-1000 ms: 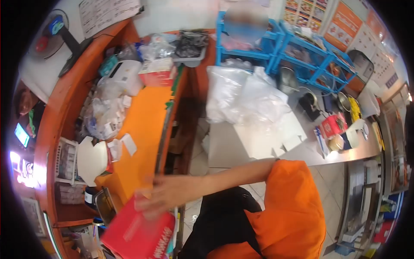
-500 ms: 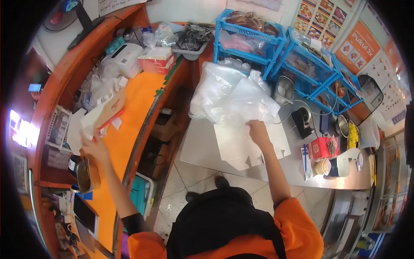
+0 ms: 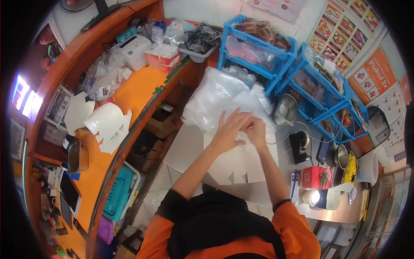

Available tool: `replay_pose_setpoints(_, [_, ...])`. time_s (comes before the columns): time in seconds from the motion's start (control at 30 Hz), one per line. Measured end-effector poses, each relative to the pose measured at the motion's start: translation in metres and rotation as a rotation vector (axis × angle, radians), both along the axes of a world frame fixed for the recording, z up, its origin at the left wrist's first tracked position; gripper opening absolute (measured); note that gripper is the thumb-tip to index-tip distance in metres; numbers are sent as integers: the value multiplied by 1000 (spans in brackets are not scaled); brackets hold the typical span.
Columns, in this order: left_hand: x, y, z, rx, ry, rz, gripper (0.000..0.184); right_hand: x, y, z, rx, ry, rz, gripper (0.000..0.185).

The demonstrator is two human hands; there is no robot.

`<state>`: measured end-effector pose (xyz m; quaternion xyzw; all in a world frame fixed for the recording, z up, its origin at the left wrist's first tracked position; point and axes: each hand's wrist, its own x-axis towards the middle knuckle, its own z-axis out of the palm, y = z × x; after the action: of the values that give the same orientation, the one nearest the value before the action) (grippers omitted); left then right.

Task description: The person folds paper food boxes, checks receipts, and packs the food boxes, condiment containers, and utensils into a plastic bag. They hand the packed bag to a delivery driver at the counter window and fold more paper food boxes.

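Clear plastic bags [image 3: 215, 97] lie piled on the metal table [image 3: 181, 149], over a flat white cardboard sheet [image 3: 237, 162]. Above the pile's near edge, my left hand [image 3: 228, 131] is open, its fingers spread over the plastic. Close beside it on the right, my right hand [image 3: 255, 131] has its fingers closed in a pinch at the bags; what lies between them is too small to make out. An opened white box [image 3: 110, 125] rests on the orange counter [image 3: 142, 86] to the left.
Blue stacked baskets [image 3: 258, 60] with packets stand behind the table. At the right are a metal container [image 3: 285, 109], a red box [image 3: 315, 177] and bowls [image 3: 340, 156]. A white printer [image 3: 134, 51] and a metal tin [image 3: 77, 156] sit on the left counter.
My left hand has left the box on the orange counter and come over to the plastic bags beside my right hand. The box now lies opened on that counter. The view has shifted.
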<state>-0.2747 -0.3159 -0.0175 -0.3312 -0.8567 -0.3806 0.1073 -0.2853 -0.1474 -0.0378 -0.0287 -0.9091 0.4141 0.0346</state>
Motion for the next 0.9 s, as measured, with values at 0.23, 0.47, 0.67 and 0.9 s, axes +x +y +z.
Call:
replay_pose_setpoints(0.23, [-37, 23, -12, -271, 105, 188, 110, 49, 45, 166, -910, 814, -136, 6])
replay_pose_setpoints(0.47, [16, 2, 75, 407, 9, -360, 56, 38, 87, 175, -338, 564, 17, 18])
replay_pose_setpoints(0.67, [90, -81, 60, 1358, -594, -109, 43, 14, 111, 163, -429, 643, 1, 37])
replay_pose_setpoints(0.9, [93, -62, 36, 637, -679, -383, 73, 45, -42, 128, 49, 692, 718, 34])
